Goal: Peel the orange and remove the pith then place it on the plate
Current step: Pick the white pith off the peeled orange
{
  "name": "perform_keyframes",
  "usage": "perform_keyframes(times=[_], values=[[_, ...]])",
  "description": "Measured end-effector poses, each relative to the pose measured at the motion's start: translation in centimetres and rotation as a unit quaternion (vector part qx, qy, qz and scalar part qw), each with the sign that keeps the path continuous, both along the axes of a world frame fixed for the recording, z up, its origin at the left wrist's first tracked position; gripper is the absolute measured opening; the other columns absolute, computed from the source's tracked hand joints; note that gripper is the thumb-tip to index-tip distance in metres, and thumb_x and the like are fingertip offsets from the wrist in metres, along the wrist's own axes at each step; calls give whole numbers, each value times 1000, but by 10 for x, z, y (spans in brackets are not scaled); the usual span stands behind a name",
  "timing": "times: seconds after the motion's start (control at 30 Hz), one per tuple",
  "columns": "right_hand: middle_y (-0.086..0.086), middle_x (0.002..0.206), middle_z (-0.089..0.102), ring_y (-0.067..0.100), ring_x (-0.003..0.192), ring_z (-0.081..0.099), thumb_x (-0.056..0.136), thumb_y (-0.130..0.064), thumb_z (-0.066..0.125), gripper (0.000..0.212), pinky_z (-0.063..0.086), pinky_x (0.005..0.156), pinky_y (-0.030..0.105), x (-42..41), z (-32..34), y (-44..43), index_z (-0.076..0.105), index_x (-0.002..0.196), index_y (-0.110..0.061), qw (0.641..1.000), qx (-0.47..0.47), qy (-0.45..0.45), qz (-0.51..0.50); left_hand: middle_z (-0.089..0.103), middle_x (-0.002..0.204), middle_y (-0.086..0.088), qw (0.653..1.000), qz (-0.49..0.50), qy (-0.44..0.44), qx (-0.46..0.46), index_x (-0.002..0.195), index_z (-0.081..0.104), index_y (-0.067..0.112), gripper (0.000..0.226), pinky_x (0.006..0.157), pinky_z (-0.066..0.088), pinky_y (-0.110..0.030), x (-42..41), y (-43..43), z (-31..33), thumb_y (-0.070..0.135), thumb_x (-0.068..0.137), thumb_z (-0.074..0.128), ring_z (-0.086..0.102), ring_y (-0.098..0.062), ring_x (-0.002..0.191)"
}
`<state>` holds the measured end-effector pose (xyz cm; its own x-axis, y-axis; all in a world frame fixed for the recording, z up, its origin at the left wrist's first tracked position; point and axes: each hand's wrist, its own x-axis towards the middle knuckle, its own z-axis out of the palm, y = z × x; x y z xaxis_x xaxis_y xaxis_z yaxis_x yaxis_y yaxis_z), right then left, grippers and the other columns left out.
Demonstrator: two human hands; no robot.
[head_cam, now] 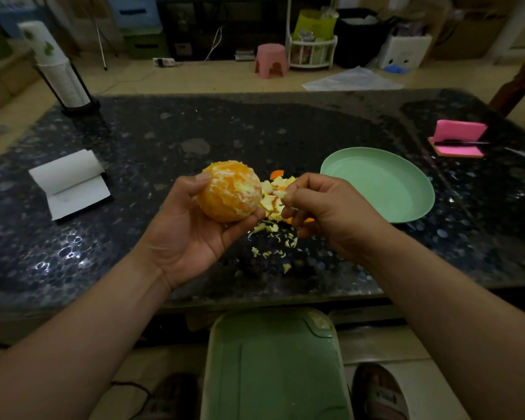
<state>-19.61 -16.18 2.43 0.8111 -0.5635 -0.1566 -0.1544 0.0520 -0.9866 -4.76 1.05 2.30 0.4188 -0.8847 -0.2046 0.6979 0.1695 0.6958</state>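
Dark speckled stone bench (164, 140) with pale green round plate (406, 204) at right, peel scraps (272, 189) heaped beside it. Mostly peeled round orange (231, 195) gripped above bench in left hand (188, 234); right hand (325, 207) alongside, pinching pale pith scrap (281, 194).

Dim room, pink stool (270, 60), tiled floor (212, 77)

orange (229, 192): org w/ white pith patches | peel scraps (273, 201): pale yel, few org bits | plate (406, 207): plain mint grn | table (164, 140): blk w/ grey-blue pebble speckle | notepad (70, 183): wht | sponge (458, 137): pink | stool (271, 59): pink | cup stack (43, 47): wht, grn leaf print | seat (273, 359): pale grn
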Motion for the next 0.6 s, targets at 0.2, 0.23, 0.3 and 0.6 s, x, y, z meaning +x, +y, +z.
perform_keyframes(times=[0.2,0.23,0.3,0.6], values=[[9,82,77,17,67,65,99,-10,69,9,56,58,30,6,-16,-8,71,89,-9,994,-77,67,-25,73,124,-23,1000,23,12,13,139,60,8,58,74,66,-35,3,1,0,39,90,59,76,-42,100],[7,84,78,17,69,67,98,-11,70,7,57,62,33,7,-21,-10,72,92,-11,985,-137,100,-26,73,125,-23,1000,23,10,15,140,59,8,60,76,66,-36,4,1,-2,38,89,63,76,-42,102],[0,91,75,15,76,69,97,-16,70,7,58,68,34,10,-30,-10,72,102,-21,938,-295,179,-8,72,128,-24,1000,23,3,18,143,56,8,62,81,67,-37,6,1,-5,35,88,68,74,-44,107],[-9,103,68,17,96,62,97,-33,67,3,47,75,35,15,-23,5,67,95,-31,877,-444,181,-29,70,132,-27,999,18,-6,26,142,56,5,62,90,65,-42,7,0,-9,27,86,71,72,-48,114]])
